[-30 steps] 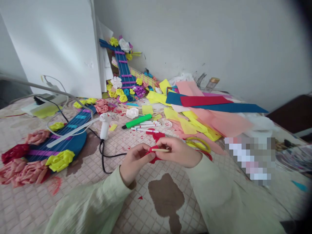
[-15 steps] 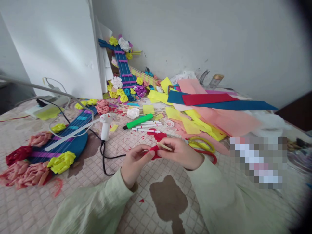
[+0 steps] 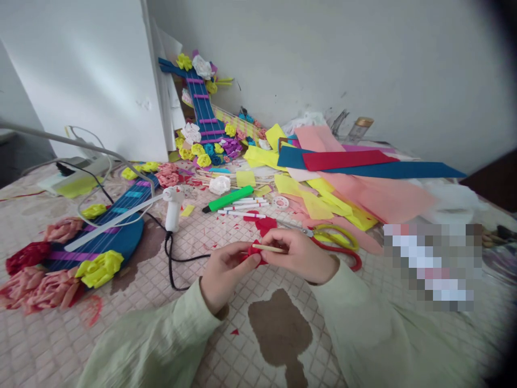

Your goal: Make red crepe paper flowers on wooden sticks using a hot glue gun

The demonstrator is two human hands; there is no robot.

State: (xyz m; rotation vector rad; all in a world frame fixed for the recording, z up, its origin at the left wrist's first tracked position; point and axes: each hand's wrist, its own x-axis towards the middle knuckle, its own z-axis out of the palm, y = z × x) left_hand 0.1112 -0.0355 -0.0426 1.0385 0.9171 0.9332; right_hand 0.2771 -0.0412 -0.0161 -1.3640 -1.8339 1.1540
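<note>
Between my two hands is a small piece of red crepe paper [image 3: 253,250]. My left hand [image 3: 226,269] pinches it between thumb and fingers. My right hand [image 3: 294,253] is closed on a thin wooden stick [image 3: 272,248], whose tip rests against the red paper. Just beyond my fingers lie more red paper pieces [image 3: 264,224] on the table. Scissors [image 3: 337,238] with yellow and red handles lie behind my right hand.
A white glue gun [image 3: 173,210] stands to the left, its black cord running toward my left hand. Two blue paper guitars, one lying [image 3: 121,229] and one leaning [image 3: 204,105], carry paper flowers. A green marker [image 3: 230,199], white pens and coloured paper strips [image 3: 371,170] cover the back.
The wooden stick has swung to lie flatter, its tip now across the front of the red paper. The red paper looks more crumpled. Both hands stay in nearly the same place.
</note>
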